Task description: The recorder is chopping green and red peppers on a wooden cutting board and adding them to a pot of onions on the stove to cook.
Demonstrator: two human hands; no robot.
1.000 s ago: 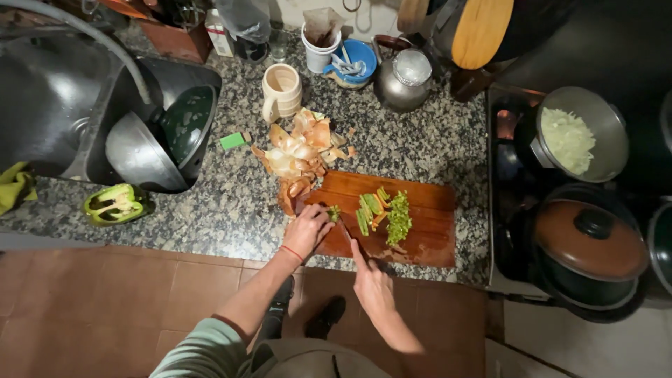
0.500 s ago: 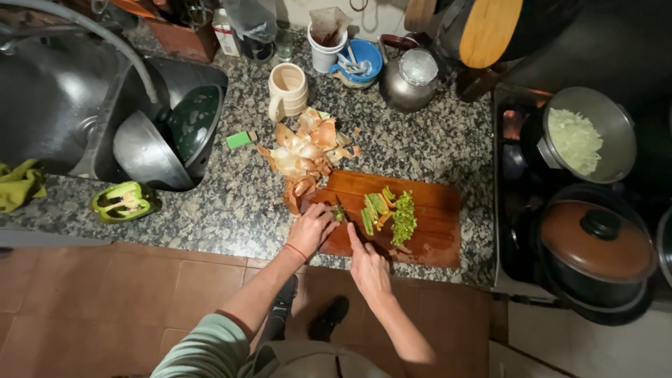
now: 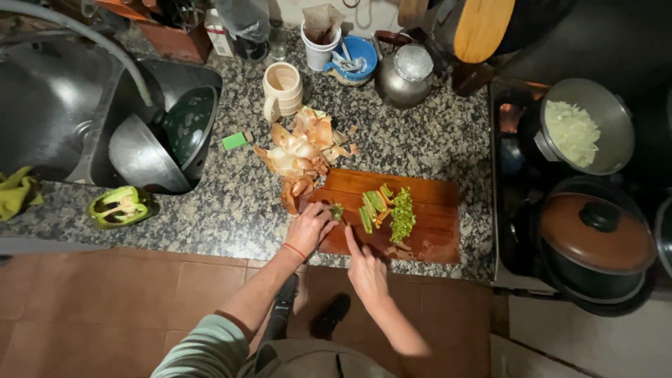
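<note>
A reddish wooden cutting board [image 3: 435,210] lies at the counter's front edge. On it are green pepper strips [image 3: 372,205] and a pile of finely chopped pepper [image 3: 402,217]. My left hand [image 3: 309,228] rests on the board's left end, its fingertips pinching a small green pepper piece [image 3: 337,211]. My right hand [image 3: 365,269] is at the board's near edge, curled around a knife [image 3: 389,244] with the index finger stretched forward. The dark blade lies low over the board just below the strips and is hard to make out.
Onion skins [image 3: 301,155] are piled behind the board. A halved green pepper [image 3: 120,206] lies at the left. A mug [image 3: 282,87], a kettle [image 3: 406,73] and a sink [image 3: 56,105] with a metal bowl [image 3: 140,159] stand behind. A pot of chopped onion [image 3: 584,129] and a lidded pot [image 3: 595,241] sit on the stove at the right.
Both hands have stayed at the board. My left hand has shifted slightly onto the small pepper piece, and my right hand with the knife has drawn a little nearer.
</note>
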